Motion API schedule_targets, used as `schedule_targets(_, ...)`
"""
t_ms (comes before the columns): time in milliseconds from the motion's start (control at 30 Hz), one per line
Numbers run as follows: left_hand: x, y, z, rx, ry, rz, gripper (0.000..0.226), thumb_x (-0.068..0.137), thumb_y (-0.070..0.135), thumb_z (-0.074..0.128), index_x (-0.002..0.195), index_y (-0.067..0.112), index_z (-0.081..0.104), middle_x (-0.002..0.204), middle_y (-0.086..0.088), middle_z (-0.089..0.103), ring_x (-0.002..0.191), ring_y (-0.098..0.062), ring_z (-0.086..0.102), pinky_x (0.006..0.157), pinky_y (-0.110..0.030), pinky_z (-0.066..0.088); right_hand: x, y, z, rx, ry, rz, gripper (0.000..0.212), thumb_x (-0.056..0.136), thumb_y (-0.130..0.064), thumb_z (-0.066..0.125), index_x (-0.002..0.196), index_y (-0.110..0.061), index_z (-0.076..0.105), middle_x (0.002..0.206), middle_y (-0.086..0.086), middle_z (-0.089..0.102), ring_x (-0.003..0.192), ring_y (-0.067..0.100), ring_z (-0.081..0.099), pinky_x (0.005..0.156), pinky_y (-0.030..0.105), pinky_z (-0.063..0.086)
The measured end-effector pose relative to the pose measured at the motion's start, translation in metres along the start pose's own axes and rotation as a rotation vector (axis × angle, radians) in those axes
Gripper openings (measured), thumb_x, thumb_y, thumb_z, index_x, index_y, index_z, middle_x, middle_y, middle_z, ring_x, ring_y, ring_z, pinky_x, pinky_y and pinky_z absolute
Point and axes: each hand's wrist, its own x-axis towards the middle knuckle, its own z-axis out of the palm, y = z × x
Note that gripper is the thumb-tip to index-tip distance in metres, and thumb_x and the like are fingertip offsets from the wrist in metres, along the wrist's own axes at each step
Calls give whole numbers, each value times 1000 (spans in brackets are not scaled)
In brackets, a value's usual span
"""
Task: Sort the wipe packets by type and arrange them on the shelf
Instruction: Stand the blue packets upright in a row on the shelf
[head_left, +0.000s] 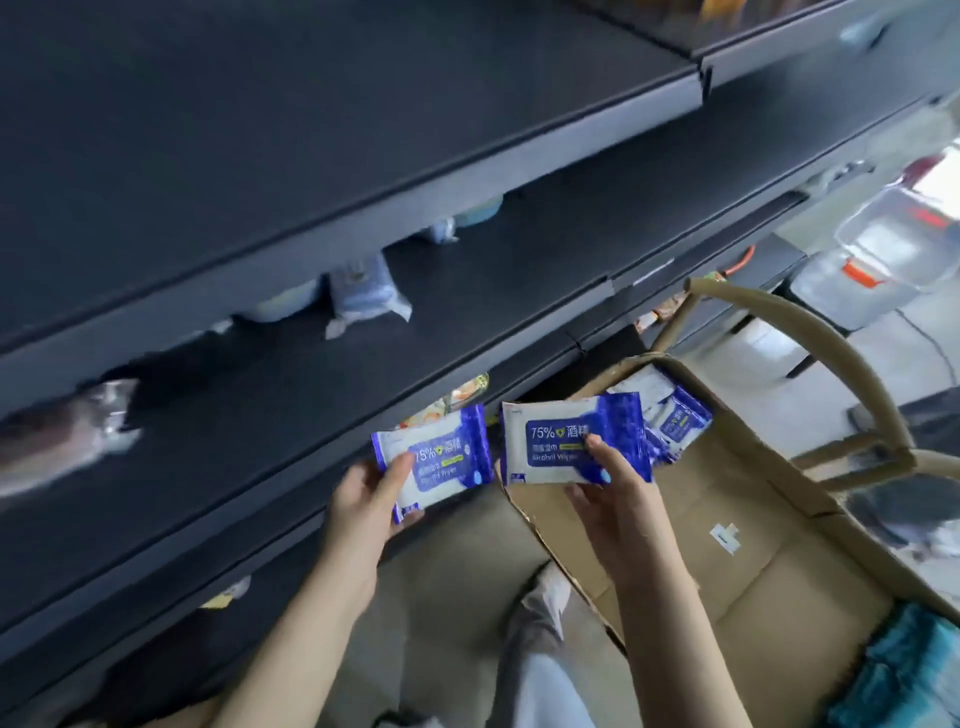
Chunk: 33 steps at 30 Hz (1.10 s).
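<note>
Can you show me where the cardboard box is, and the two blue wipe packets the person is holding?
cardboard box (769, 566): head view, bare inner floor.
left-hand packet (457, 457): head view, blue printed front.
right-hand packet (550, 441): head view, blue label panel.

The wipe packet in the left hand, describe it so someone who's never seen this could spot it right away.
Start at the dark shelf running across the view and follow its front edge down to the two hands below it. The left hand holds a blue and white alcohol wipe packet. Unlike its twin in the right hand, which is over the cardboard box, this one sits against the shelf edge.
</note>
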Motion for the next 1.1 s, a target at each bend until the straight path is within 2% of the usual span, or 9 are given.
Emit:
schedule_targets(100,-44,35,-57,-26,45,111,12,94,23,64,103,15,66,105,-7,72,87,-19,69,66,-29,61,-61,3,39,-35,-166,12,21,89,-9,66,111,-10,67,96,11,75,66,20,68,57,21,58)
schedule_targets(233,-94,79,-120,-52,100,268,12,94,24,64,103,17,67,100,-4,75,81,-15,72,64,-28,59,-118,-4,94,-125,-346,-51,23,89,-2,64,112,-5,64,98,15,75,67,23,72,60,27,61)
schedule_targets(333,-121,108,-156,-95,145,354,16,92,24,64,106,16,67,97,-1,76,85,-18,73,68,-33,61,-145,-11,137,-207,-474,-97,26,80,-8,71,106,-7,65,98,15,74,77,25,71,65,28,60)
schedule_targets(400,-130,126,-174,-151,185,402,17,92,24,64,106,15,68,94,1,76,85,-17,73,67,-32,61,-155,-15,167,-286,-560,-142,29,75,-16,74,102,-10,66,97,11,74,84,22,69,61,23,57)
schedule_targets(567,-134,165,-206,-217,301,482,16,94,25,62,105,15,67,95,1,76,84,-16,73,71,-36,60,-159,-24,238,-362,-730,-131,31,74,-11,74,103,-6,64,102,15,74,93,26,73,61,25,59)
schedule_targets(700,-126,191,-234,-246,432,544,13,96,24,60,105,19,68,95,2,76,81,-16,73,73,-39,59,-150,-21,296,-456,-866,-116,27,85,-4,68,112,-2,63,108,14,74,94,25,73,64,26,59)
schedule_targets(800,-119,204,-263,-274,531,574,16,97,24,59,108,19,68,99,0,76,87,-18,73,75,-39,58,-146,-6,340,-511,-966,-96,27,87,-2,66,114,0,64,110,14,74,101,28,72,70,31,60)
schedule_targets(1000,-105,220,-344,-288,645,562,17,99,24,55,112,21,67,105,0,75,94,-21,72,85,-39,55,-148,49,427,-507,-1018,-11,22,90,2,64,111,-1,65,108,14,74,98,27,73,71,38,61)
schedule_targets(1100,-88,229,-394,-290,652,540,17,101,20,53,113,21,65,104,2,75,95,-20,72,88,-40,55,-154,87,467,-546,-1023,-20,23,90,0,65,112,-4,65,108,10,75,96,23,74,78,40,62)
